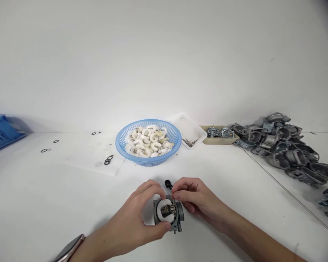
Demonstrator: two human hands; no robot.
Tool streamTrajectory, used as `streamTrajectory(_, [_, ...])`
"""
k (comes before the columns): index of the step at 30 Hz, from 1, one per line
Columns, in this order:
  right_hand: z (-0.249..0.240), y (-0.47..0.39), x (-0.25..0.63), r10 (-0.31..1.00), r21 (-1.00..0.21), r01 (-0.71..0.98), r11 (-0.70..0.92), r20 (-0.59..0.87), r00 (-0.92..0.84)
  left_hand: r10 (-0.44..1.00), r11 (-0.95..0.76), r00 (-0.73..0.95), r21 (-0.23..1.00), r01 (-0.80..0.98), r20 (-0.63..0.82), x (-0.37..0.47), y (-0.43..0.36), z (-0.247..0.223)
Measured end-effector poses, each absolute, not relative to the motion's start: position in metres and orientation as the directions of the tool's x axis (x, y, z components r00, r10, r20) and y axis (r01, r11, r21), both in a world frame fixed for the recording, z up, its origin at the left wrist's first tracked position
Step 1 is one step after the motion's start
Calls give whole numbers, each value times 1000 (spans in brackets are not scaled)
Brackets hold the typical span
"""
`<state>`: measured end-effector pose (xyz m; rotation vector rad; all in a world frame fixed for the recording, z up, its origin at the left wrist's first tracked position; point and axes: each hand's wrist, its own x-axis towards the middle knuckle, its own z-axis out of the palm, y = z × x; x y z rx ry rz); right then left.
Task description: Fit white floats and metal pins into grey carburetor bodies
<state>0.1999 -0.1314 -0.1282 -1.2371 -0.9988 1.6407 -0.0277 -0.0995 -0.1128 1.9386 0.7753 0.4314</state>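
A metal carburetor body point(179, 215) rests on the white table with its open chamber facing up. Inside sits a white C-shaped float point(160, 211), around small brass parts. My left hand point(142, 214) grips the carburetor, thumb at its near edge and fingertips at the far edge. At the float's hinge, my right hand point(192, 194) has thumb and forefinger pinched on a thin metal pin point(174, 200), mostly covered by the fingertips. A small black round-ended part point(168, 184) shows just beyond the carburetor, beside the right fingertips; whether it is attached cannot be made out.
Beyond my hands stands a blue basket point(149, 163) of white floats. To its right are a white tray point(200, 133) with thin pins and a tan box point(217, 141) of metal parts. Carburetor bodies point(278, 160) are heaped at right. Black rings point(108, 160) and a blue crate point(5, 134) lie left.
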Motion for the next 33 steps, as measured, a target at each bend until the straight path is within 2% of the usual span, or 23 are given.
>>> streamTrajectory(6, [-131, -133, 201, 943, -948, -54, -313, -303, -140, 679, -318, 734, 889, 329, -28, -29, -101, -115])
streamTrajectory(11, [-128, -133, 204, 964, -977, -12, -213, -208, -167, 679, -303, 733, 894, 329, -39, -29, -100, -115])
streamTrajectory(16, [-123, -132, 208, 945, -966, 48, -255, -259, -199, 681, -322, 732, 889, 326, -22, -28, -99, -115])
streamTrajectory(20, [-122, -133, 209, 931, -960, 49, -275, -279, -237, 685, -327, 728, 885, 331, -19, -28, -100, -115])
streamTrajectory(33, [-122, -135, 211, 946, -983, 30, -182, -183, -266, 689, -318, 724, 887, 334, -26, -30, -101, -115])
